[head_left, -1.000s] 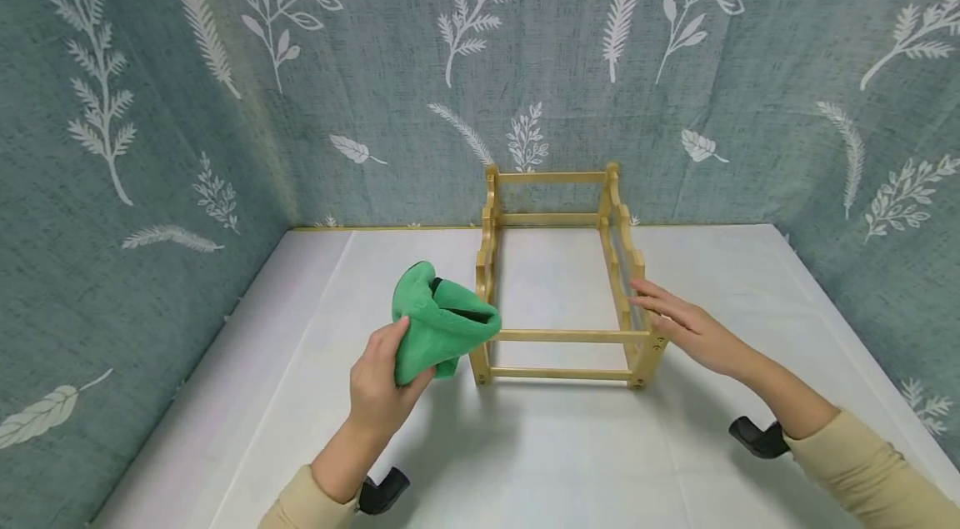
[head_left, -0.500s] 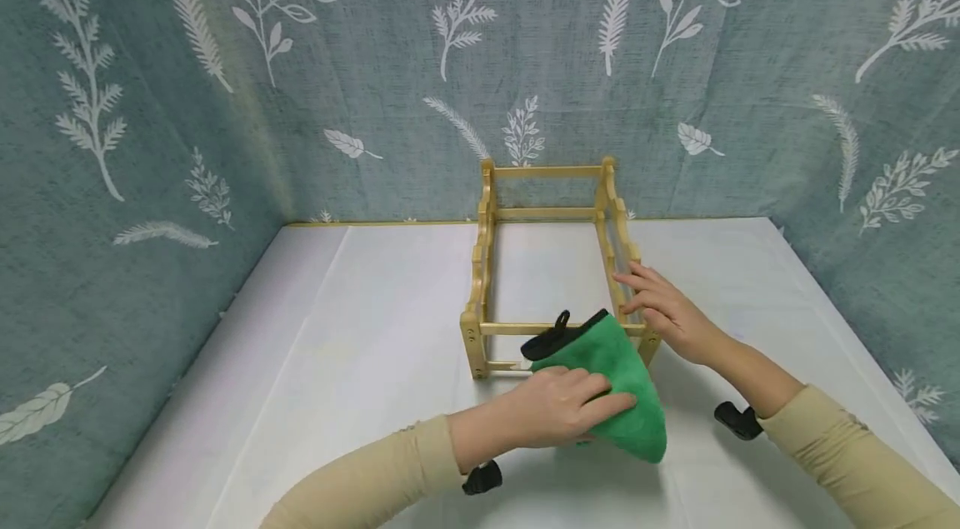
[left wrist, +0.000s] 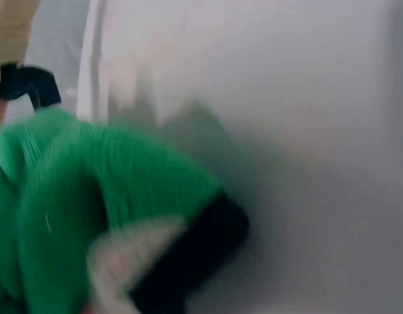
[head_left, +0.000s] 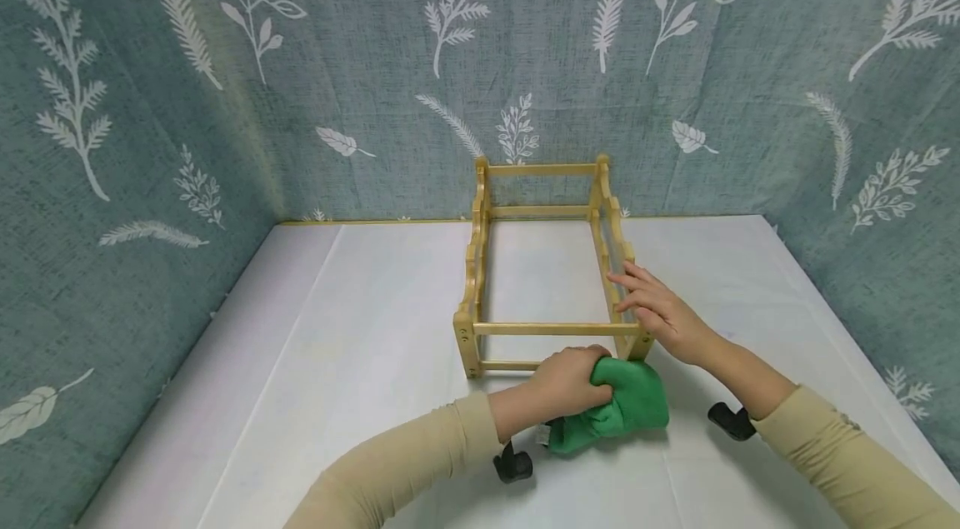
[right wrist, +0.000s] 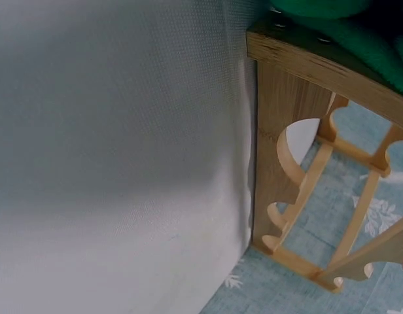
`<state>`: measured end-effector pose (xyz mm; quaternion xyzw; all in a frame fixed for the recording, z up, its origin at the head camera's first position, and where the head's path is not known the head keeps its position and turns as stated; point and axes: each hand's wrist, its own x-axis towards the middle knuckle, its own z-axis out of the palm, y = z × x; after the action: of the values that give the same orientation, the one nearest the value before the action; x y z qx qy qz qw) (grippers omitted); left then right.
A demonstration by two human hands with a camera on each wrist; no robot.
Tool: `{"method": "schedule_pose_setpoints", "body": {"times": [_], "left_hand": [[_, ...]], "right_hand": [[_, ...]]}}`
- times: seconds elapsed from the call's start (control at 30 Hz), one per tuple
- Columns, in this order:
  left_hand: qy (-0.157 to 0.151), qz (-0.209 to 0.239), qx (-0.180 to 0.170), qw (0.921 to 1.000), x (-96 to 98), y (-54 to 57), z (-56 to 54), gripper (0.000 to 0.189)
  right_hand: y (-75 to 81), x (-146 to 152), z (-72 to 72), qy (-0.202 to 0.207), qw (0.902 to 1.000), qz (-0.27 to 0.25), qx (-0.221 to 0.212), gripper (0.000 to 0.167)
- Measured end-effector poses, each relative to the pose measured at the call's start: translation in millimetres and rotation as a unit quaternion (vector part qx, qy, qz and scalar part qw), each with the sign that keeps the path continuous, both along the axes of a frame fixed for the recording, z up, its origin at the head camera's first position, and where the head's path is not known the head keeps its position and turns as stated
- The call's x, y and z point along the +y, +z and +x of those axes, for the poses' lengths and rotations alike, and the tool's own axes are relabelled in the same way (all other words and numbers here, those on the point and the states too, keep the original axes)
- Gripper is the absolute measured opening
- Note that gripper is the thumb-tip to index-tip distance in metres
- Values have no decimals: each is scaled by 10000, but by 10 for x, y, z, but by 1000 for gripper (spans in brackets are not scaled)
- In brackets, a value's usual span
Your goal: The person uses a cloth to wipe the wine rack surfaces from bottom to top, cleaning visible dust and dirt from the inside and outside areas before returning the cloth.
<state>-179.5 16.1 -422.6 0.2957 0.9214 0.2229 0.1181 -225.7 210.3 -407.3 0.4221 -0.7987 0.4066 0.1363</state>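
Note:
In the head view my left hand (head_left: 573, 383) grips a bunched green cleaning cloth (head_left: 633, 396) at the front right corner of a light wooden rack (head_left: 555, 329). The left wrist view shows the cloth (left wrist: 142, 170) blurred, with a black edge and a pale tag. My right hand (head_left: 667, 316) lies at the rack's right side, fingers extended over its upper edge. One fingertip shows at the border of the right wrist view, against the rack's wavy side rail (right wrist: 378, 255). Green cloth (right wrist: 326, 6) lies against the rack's end post there.
The rack stands on a white-covered table (head_left: 375, 329), its far end near a blue-green curtain (head_left: 375, 96) with white leaf prints. This curtain also hangs at the left and right sides. A black wrist mount (head_left: 513, 462) sits below the left wrist, another (head_left: 731, 421) by the right.
The left hand has carried the cloth from left of the rack across to its front right corner, and the cloth is now bunched against it. The right hand stays by the right side.

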Motion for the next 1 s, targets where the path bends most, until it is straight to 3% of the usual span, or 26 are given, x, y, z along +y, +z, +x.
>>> {"method": "schedule_pose_setpoints", "body": {"times": [0.07, 0.1, 0.2, 0.27, 0.3, 0.33, 0.43, 0.53, 0.6, 0.67, 0.77, 1.0], "left_hand": [[60, -369, 886, 9954, -5, 8, 55, 35], [-19, -488, 1398, 9890, -6, 4, 81, 34], [-469, -598, 2806, 9568, -5, -36, 131, 28], [-846, -569, 3336, 9372, -7, -67, 145, 27], [-1021, -570, 3435, 9319, -9, -84, 148, 27], [-1165, -620, 3418, 9305, -13, -95, 151, 29], [-1315, -1024, 3032, 9383, -28, -104, 174, 40], [-1184, -1387, 2799, 9425, -47, -125, 211, 68], [-1020, -1544, 2839, 9408, -58, -148, 236, 83], [-852, -1560, 2947, 9389, -68, -185, 246, 84], [-632, -1562, 2882, 9426, -75, -210, 240, 79], [-144, -1603, 1811, 9702, -70, -209, 232, 73]], "right_hand": [[1, 0, 0, -15, 10000, 0, -14, 23], [1, 0, 0, -15, 10000, -1, -21, 23], [1, -1, 0, -31, 10000, -9, -49, 24], [1, -2, 4, -40, 10000, -6, -66, 24], [1, -2, 7, -55, 10000, 5, -69, 23], [2, -3, 9, -63, 10000, 8, -75, 23], [1, -4, 14, -72, 9999, 4, -115, 23], [-3, -4, 13, -64, 9998, -16, -163, 23], [-7, -1, 12, -58, 9998, -5, -184, 22], [-10, 1, 10, -48, 9998, 10, -184, 22], [-10, 8, 8, -79, 9997, 23, -218, 22], [-9, 12, 4, -87, 9996, 33, -264, 22]]}}
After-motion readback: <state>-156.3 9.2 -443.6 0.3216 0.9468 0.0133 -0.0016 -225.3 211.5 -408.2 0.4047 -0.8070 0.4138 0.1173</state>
